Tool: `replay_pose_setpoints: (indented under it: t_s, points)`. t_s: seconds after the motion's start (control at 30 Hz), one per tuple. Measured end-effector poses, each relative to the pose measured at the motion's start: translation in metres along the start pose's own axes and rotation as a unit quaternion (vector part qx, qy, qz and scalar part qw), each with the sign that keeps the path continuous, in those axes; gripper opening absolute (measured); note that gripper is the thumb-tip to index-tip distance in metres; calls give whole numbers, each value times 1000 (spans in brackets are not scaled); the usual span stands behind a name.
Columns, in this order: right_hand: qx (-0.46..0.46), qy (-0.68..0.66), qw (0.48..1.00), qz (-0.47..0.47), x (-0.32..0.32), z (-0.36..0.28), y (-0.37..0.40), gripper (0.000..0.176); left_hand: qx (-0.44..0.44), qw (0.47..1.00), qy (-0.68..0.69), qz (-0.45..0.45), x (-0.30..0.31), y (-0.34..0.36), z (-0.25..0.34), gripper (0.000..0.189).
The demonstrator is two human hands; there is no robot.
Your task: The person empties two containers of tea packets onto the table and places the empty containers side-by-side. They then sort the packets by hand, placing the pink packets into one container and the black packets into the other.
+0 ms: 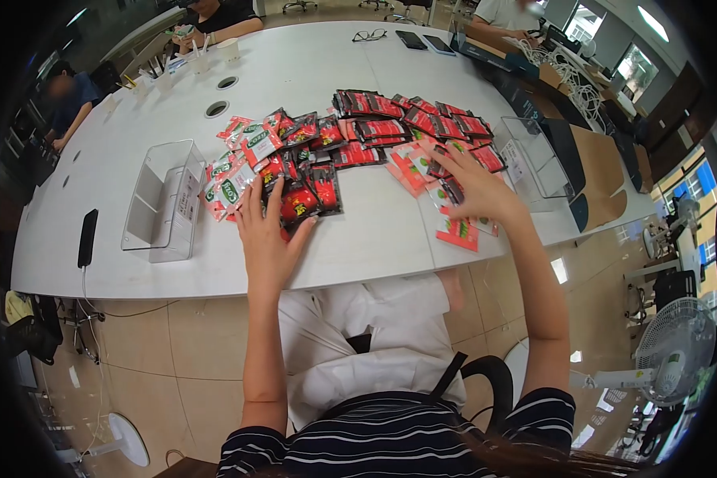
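Note:
A heap of small sachets covers the middle of the white table. My left hand (264, 231) has its fingers spread, fingertips against shiny red-and-black sachets (324, 187) at the heap's near edge. White-and-red sachets with green lettering (231, 187) lie just left of those fingers. At the heap's right side, my right hand (479, 187) reaches over pink-and-white sachets (456, 233) with thumb and fingers apart. Its palm hides part of the sachets below. Behind both hands lie rows of red-and-black sachets (382, 129), overlapping one another.
A clear divided plastic box (161, 203) stands left of the heap, and another clear box (538, 163) stands right. A phone (88, 239) with a cable lies far left. Glasses (369, 35), two dark phones (425, 42) and cardboard (593, 171) are farther off. Other people sit around the table.

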State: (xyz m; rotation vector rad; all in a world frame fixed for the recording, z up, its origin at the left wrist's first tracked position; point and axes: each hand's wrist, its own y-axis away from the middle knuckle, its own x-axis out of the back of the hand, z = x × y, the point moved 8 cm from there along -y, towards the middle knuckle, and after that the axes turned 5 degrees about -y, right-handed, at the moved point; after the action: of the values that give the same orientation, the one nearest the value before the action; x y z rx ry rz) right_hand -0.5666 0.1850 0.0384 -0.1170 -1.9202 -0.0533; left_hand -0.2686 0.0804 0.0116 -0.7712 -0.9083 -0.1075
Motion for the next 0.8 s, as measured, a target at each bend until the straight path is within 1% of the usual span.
replay_pose_setpoints:
  t_s: [0.07,0.17,0.27,0.3,0.4,0.5,0.6,0.63,0.73,0.77,0.8]
  points:
    - [57,-97,993,29,-11,12,-22,82,2,1000,4,1,1,0,0,73]
    - [79,45,990,109,-24,7,-37,62,-2,1000,-1,8,0,0,0,72]
    - [93,72,985,127,-36,-2,-48,57,-5,1000,-4,13,0,0,1,72]
    - [110,57,982,144,-36,-5,-49,56,-6,1000,-5,13,1,0,2,73]
    - [146,74,971,173,-37,-8,-52,53,-2,1000,-3,7,2,0,3,74]
    - [133,36,979,150,-33,-7,-54,52,-4,1000,8,9,4,0,2,76]
    - [166,-6,976,139,-31,-9,-55,54,-2,1000,25,9,5,-2,3,76]
    - [153,-9,979,132,-32,-7,-55,54,-2,1000,19,9,5,-1,4,75]
    - [178,-31,975,129,-20,-10,-48,50,-2,1000,22,7,5,-1,3,75]
    - [186,-21,973,135,-13,-11,-44,61,-5,1000,18,4,5,-2,4,74]
    - [154,28,978,138,-11,-7,-44,67,-7,1000,21,3,5,-2,4,74]
